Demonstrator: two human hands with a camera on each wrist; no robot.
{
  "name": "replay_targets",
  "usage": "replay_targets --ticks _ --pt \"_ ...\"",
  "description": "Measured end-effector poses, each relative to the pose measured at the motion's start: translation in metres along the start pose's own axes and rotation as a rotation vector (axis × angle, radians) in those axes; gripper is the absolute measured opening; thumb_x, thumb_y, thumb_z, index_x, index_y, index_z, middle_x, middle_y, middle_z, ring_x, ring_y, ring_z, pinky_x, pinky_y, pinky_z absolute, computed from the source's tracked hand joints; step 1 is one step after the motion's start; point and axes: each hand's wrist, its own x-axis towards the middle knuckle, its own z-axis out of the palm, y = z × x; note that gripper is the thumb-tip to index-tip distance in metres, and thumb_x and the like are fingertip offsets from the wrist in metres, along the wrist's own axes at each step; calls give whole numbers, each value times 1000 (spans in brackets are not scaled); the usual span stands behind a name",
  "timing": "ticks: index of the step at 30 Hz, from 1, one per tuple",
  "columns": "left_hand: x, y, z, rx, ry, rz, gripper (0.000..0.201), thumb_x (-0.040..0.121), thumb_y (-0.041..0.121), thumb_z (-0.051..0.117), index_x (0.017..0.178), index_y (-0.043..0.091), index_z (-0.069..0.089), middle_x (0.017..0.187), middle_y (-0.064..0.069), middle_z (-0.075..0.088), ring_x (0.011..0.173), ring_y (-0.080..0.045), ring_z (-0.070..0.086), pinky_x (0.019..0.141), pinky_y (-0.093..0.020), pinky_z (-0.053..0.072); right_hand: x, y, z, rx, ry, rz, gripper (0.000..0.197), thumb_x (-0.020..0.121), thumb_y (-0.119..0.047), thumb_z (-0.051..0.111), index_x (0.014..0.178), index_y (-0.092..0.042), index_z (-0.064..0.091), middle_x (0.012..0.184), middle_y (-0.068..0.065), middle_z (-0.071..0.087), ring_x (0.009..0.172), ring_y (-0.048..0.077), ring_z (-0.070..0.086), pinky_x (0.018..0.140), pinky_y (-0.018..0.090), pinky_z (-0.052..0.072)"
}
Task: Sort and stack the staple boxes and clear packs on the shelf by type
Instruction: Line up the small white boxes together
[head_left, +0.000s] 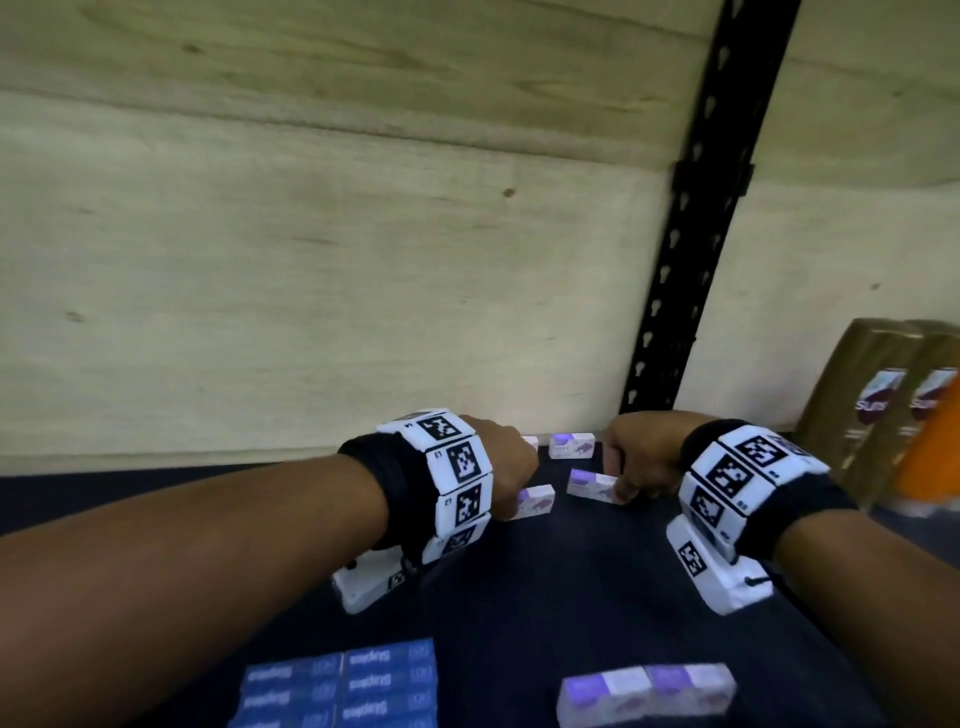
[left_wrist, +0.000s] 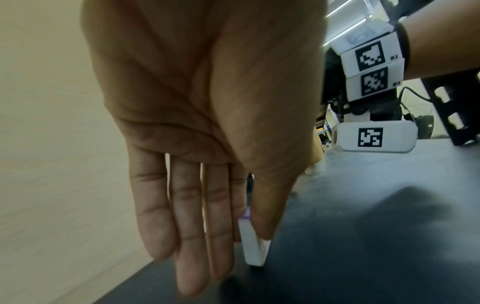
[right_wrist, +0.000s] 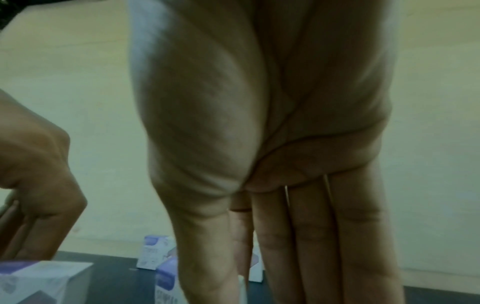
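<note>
Small white-and-purple staple boxes lie on the dark shelf (head_left: 519, 597). My left hand (head_left: 511, 467) pinches one white-and-purple box (head_left: 535, 501) between thumb and forefinger; in the left wrist view that box (left_wrist: 253, 244) stands on end on the shelf. My right hand (head_left: 628, 478) grips the end of a second white-and-purple box (head_left: 589, 483), a little to the right. In the right wrist view this box (right_wrist: 166, 281) sits beside the thumb, mostly hidden by the hand. A third box (head_left: 571, 446) stands by the back wall. Two more (head_left: 644, 691) sit side by side at the front.
Several blue staple boxes (head_left: 343, 686) are stacked at the front left. Gold and orange bottles (head_left: 883, 410) stand at the right, past a black slotted upright (head_left: 675, 291). A pale wooden back wall (head_left: 260, 286) closes the shelf.
</note>
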Motion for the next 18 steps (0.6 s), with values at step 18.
replay_targets --ticks 18 --pt "-90 46 -3 -179 -135 158 27 86 30 70 102 8 70 74 1 60 51 -1 52 45 -13 40 -109 -14 25 -23 -65 25 37 80 -22 79 113 -9 69 68 -7 55 61 10 52 52 20 40"
